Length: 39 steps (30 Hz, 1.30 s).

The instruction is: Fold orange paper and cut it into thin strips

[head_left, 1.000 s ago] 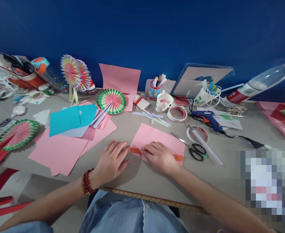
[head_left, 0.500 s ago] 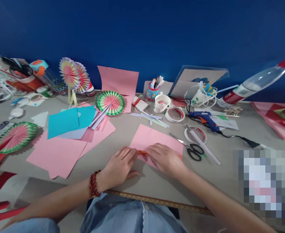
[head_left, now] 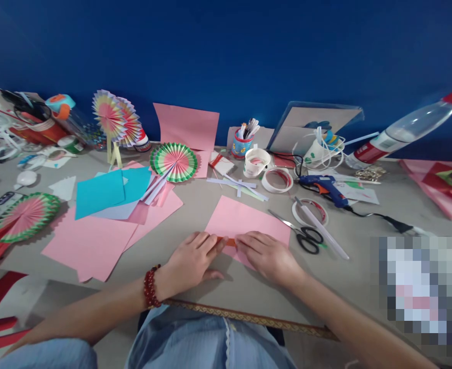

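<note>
Use the pink sheet as the reference. The orange strip lies across its near part; whether it is a separate piece or a fold is unclear.

1. Left hand: fingers extended over the strip's left end, thumb spread away, nothing clasped.
2. Right hand: fingers bent over the strip farther right; any pinch against the thumb cannot be told.
3. Recommended practice: anchor one end, keep the strip parallel to the sheet's near edge, and apply even fingertip pressure outward from the middle. Uneven pressure could skew it.

Containers, by position from the sheet:
- Beyond: blue-and-red cup, holding pens; white tub, contents unclear.
- Beyond, to the right: white cup, with sticks and cord; red-capped bottle, contents uncertain.
- Far left: brown pot, holding dark-handled tools.
</note>
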Motion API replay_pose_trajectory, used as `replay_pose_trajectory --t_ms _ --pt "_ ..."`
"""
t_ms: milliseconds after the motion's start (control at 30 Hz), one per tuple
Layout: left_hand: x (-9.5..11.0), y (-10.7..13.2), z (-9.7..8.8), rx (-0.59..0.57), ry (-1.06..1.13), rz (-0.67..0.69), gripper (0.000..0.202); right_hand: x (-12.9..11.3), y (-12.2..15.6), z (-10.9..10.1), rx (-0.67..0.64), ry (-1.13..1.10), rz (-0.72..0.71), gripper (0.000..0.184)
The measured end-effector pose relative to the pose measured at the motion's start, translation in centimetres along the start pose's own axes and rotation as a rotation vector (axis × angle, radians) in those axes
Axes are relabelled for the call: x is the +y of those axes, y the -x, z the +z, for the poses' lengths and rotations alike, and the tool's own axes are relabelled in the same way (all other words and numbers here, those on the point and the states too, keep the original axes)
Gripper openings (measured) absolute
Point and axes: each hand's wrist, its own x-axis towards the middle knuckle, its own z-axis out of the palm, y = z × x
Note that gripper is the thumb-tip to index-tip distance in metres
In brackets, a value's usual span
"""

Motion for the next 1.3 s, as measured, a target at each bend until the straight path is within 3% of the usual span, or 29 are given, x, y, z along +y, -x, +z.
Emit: replay_pose_trajectory --t_ms 233,400,567,733,933,1167,1300 --pt "0.2 -0.3 0.0 -0.011 -0.055 0.007 0.081 0.3 0.3 0.1 0.028 -0.05 -0.037 0.035" --pt "0.8 -0.4 -0.3 -0.004 -0.085 0.001 0.084 -0.6 -0.6 -0.6 0.005 -0.089 0.034 0.032" --pt "1.4 -1.1 -0.9 -0.009 -0.071 -0.032 0.085 -1.7 -1.7 -0.6 -0.049 0.024 0.12 0.029" --pt "1.4 -0.7 -0.8 -0.008 -0.033 -0.075 0.084 -1.5 -0.7 -0.6 -0.02 0.06 0.12 0.024" --pt "0.7 1.5 0.0 0.119 0.079 -0.137 0.07 -1.3 0.4 -0.8 -0.016 0.04 0.139 0.026" --pt "0.3 2.8 -0.5 0.237 0.145 -0.242 0.048 -1.3 0.5 -0.5 -0.019 0.06 0.152 0.027" --pt "0.9 1.8 -0.4 0.171 0.07 -0.08 0.07 -1.5 0.3 -0.6 -0.028 0.07 0.15 0.028"
